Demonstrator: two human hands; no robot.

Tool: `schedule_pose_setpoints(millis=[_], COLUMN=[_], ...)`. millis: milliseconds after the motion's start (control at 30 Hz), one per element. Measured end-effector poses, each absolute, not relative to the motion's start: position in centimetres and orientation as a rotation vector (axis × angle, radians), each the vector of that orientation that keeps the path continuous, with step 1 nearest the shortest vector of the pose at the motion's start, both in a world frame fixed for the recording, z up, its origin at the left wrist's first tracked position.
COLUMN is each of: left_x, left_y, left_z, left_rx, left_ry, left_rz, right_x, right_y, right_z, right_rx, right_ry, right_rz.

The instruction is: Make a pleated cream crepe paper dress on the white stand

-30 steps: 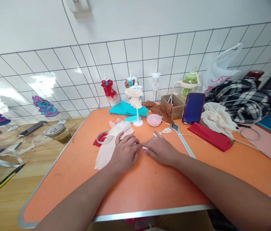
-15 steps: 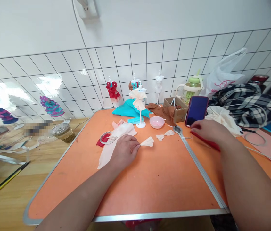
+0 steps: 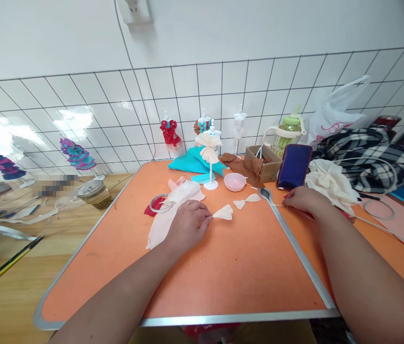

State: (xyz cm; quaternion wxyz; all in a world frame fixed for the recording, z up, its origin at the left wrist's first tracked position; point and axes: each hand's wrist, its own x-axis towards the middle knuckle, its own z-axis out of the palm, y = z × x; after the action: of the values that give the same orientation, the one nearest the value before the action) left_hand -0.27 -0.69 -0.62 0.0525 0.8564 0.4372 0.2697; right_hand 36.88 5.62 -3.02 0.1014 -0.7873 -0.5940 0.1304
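Note:
My left hand (image 3: 191, 222) is closed, pinching the gathered end of a pleated cream crepe paper piece (image 3: 223, 212) that fans out to the right. Beneath and behind that hand lies a loose cream crepe paper strip (image 3: 159, 227). My right hand (image 3: 302, 198) is in front of the phone (image 3: 294, 167), its fingertips closed on the end of a thin white stick (image 3: 277, 205). The stick's other end reaches toward a grey spoon-like tool (image 3: 265, 193). Left of it sits a cream paper bow (image 3: 247, 201).
A small mannequin (image 3: 210, 162) in cream paper stands behind a pink bowl (image 3: 235, 182). A tape roll (image 3: 159, 203) rests on red paper at left. A cardboard box (image 3: 264, 165), crumpled cream paper (image 3: 333, 186) and a cup (image 3: 288, 134) line the back right. A yellow cutter (image 3: 15, 259) lies far left.
My right hand has moved slightly toward me, to the thin white stick's end. The red item seen under it is now mostly hidden. My left hand keeps its pinch, and the view has shifted slightly.

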Motion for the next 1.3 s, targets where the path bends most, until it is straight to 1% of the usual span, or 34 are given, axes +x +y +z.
schedule_pose_setpoints(millis=[100, 233, 333, 400, 500, 700, 800, 967, 1133, 1200, 1300], left_x=[-0.3, -0.5, -0.5, -0.4, -0.2, 0.1, 0.3, 0.8, 1.1, 1.0, 0.6], left_y=[-0.6, -0.6, -0.5, -0.5, -0.5, -0.6, -0.7, -1.0, -0.8, -0.5, 0.0], left_z=[-0.6, -0.7, -0.7, -0.8, -1.0, -1.4, -1.4, -1.5, -1.9, -1.9, -1.7], left_rx=[2.602, 2.593, 2.576, 2.536, 2.412, 2.141, 1.974, 1.852, 1.690, 1.648, 1.604], left_ry=[1.338, 1.339, 1.334, 1.351, 1.406, 1.488, 1.477, 1.381, 1.317, 1.315, 1.364], left_rz=[0.839, 0.858, 0.852, 0.845, 0.860, 0.883, 0.869, 0.885, 0.926, 0.935, 0.961], right_x=[37.6, 37.8, 37.2, 36.3, 33.8, 26.0, 22.4, 18.8, 18.6, 19.1, 20.5], right_y=[5.8, 5.2, 4.5, 4.0, 3.3, 1.0, -0.8, -2.4, -1.7, -1.0, 0.3], right_z=[-2.8, -1.1, 0.2, 0.7, 1.2, 1.5, 0.9, -0.4, -0.9, -1.3, -2.0], right_rx=[-2.338, -2.315, -2.102, -1.802, -1.390, -1.205, -1.172, -1.057, -1.051, -1.079, -1.218], right_ry=[-1.784, -1.680, -1.536, -1.406, -1.284, -1.573, -1.623, -1.447, -1.220, -1.228, -1.468], right_rz=[0.556, 0.383, 0.377, 0.541, 0.920, 1.346, 1.497, 1.529, 1.459, 1.439, 1.330])
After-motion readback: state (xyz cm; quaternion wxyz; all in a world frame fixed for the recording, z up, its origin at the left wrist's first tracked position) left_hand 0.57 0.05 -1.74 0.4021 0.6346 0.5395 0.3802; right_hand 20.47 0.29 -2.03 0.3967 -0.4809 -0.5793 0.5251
